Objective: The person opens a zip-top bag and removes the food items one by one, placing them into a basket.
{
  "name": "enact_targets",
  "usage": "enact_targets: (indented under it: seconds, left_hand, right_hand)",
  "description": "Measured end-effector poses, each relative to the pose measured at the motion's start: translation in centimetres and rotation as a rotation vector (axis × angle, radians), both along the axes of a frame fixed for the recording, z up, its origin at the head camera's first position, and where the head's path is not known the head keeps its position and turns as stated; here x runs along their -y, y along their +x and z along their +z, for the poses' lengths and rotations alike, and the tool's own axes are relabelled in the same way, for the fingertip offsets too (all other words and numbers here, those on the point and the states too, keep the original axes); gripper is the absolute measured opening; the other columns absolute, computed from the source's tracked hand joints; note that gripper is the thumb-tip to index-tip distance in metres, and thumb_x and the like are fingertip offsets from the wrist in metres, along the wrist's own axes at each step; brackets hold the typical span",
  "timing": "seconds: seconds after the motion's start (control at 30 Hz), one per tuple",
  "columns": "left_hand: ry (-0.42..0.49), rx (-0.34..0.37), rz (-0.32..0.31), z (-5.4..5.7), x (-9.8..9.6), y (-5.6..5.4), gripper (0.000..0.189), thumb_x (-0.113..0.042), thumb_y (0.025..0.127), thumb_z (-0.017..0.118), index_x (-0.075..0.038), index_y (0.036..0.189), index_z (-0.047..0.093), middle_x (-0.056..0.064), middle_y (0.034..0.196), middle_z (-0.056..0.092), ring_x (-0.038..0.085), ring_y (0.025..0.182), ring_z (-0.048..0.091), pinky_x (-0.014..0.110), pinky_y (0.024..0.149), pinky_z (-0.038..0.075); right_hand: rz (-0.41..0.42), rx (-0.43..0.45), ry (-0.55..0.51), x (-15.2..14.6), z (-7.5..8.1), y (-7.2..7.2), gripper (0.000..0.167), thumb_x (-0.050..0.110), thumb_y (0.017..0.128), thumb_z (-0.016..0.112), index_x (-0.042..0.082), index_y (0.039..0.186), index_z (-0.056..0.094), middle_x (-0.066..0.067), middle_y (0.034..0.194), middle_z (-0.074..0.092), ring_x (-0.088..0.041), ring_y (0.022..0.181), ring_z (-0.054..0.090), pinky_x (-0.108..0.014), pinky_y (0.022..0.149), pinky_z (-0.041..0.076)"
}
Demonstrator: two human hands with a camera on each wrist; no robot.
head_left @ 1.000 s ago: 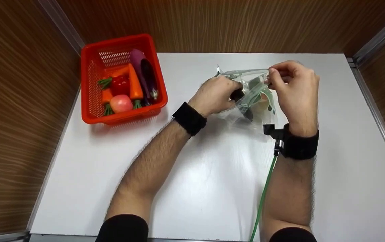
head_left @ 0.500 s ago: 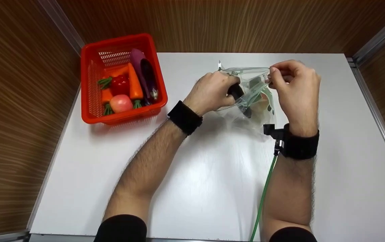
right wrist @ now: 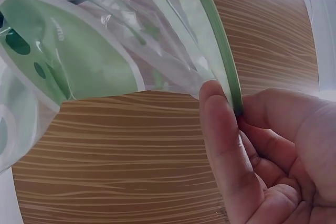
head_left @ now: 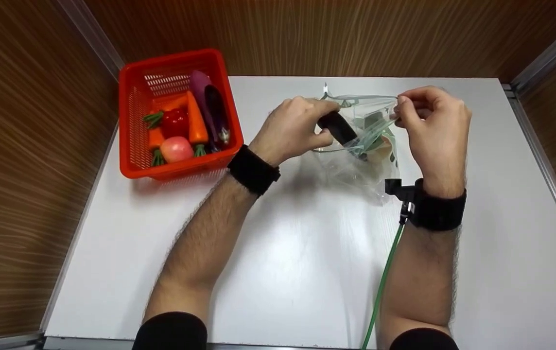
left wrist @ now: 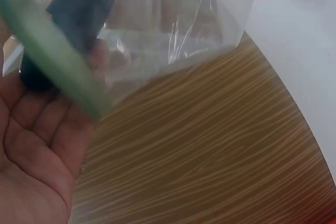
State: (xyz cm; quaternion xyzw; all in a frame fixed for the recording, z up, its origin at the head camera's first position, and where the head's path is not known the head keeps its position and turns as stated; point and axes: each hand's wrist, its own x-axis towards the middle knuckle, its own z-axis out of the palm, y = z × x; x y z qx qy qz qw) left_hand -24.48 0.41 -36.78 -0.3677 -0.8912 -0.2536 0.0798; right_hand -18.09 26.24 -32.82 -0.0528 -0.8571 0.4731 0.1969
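Note:
A clear zip bag [head_left: 356,170] with green print and a green zip edge stands at the back right of the table, its mouth spread apart. My right hand [head_left: 436,126] pinches the zip edge [right wrist: 223,40] at the mouth's right corner between thumb and fingers. At the left side of the mouth, my left hand [head_left: 295,126] holds a dark elongated thing [head_left: 338,127] between thumb and fingers. Its upper end sticks out of the bag, and its lower end shows through the plastic. In the left wrist view this dark thing [left wrist: 86,11] lies across the fingers, partly behind the green zip strip.
A red plastic basket [head_left: 132,167] at the back left holds carrots [head_left: 197,121], eggplants [head_left: 216,109], a red pepper [head_left: 175,122] and a pink round fruit [head_left: 177,148]. Wood-grain panels [head_left: 307,39] wall the white table [head_left: 278,272]. A green cable [head_left: 385,282] runs along my right forearm.
My left hand has drawn back leftward from the bag's mouth, and more of the dark thing shows outside. My right hand keeps its pinch and has shifted slightly right.

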Motion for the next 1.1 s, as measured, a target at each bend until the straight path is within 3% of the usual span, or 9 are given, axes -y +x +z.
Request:
enact_targets:
  seconds: [0.17, 0.3, 0.4, 0.73, 1.1]
  left_hand:
    - [0.057, 0.021, 0.008, 0.5, 1.2, 0.3, 0.042, -0.013, 0.099, 0.077, -0.011, 0.141, 0.081, 0.003, 0.124, 0.09, 0.021, 0.106, 0.08, 0.042, 0.098, 0.067]
    - [0.101, 0.037, 0.038, 1.0, 2.3, 0.5, 0.045, -0.012, 0.1, 0.077, -0.012, 0.144, 0.081, 0.005, 0.131, 0.089, 0.02, 0.108, 0.078, 0.039, 0.098, 0.064]
    - [0.153, 0.027, 0.045, 1.3, 3.1, 0.6, 0.044, -0.01, 0.099, 0.077, -0.012, 0.143, 0.082, 0.005, 0.131, 0.088, 0.019, 0.107, 0.077, 0.035, 0.096, 0.062]
    - [0.31, -0.022, 0.056, 2.4, 6.4, 0.8, 0.042, -0.004, 0.1, 0.076, -0.005, 0.141, 0.083, 0.01, 0.134, 0.087, 0.021, 0.12, 0.082, 0.033, 0.113, 0.065]
    - [0.373, -0.041, 0.114, 3.4, 9.5, 1.0, 0.041, -0.001, 0.103, 0.074, -0.007, 0.142, 0.083, 0.008, 0.134, 0.087, 0.016, 0.122, 0.081, 0.03, 0.116, 0.063]
  right_hand:
    - [-0.001, -0.008, -0.006, -0.1, 0.0, 0.0, 0.019, 0.014, 0.113, 0.074, 0.001, 0.118, 0.086, 0.018, 0.091, 0.079, 0.007, 0.078, 0.078, -0.01, 0.076, 0.064]
    - [-0.006, -0.004, -0.008, -0.2, 0.1, 0.1, 0.019, 0.014, 0.113, 0.074, 0.001, 0.119, 0.086, 0.018, 0.093, 0.078, 0.007, 0.079, 0.078, -0.01, 0.077, 0.065]
    - [-0.013, -0.003, -0.01, -0.3, 0.2, 0.1, 0.019, 0.014, 0.113, 0.074, 0.001, 0.119, 0.086, 0.017, 0.094, 0.078, 0.008, 0.079, 0.078, -0.01, 0.077, 0.065]
    - [-0.015, -0.005, -0.025, -0.3, 0.1, 0.1, 0.018, 0.014, 0.113, 0.075, 0.001, 0.119, 0.086, 0.017, 0.093, 0.078, 0.006, 0.079, 0.078, -0.01, 0.078, 0.065]
    - [-0.023, -0.018, -0.037, -0.5, 0.1, 0.0, 0.017, 0.013, 0.113, 0.075, 0.001, 0.118, 0.086, 0.017, 0.092, 0.078, 0.005, 0.078, 0.078, -0.01, 0.078, 0.065]
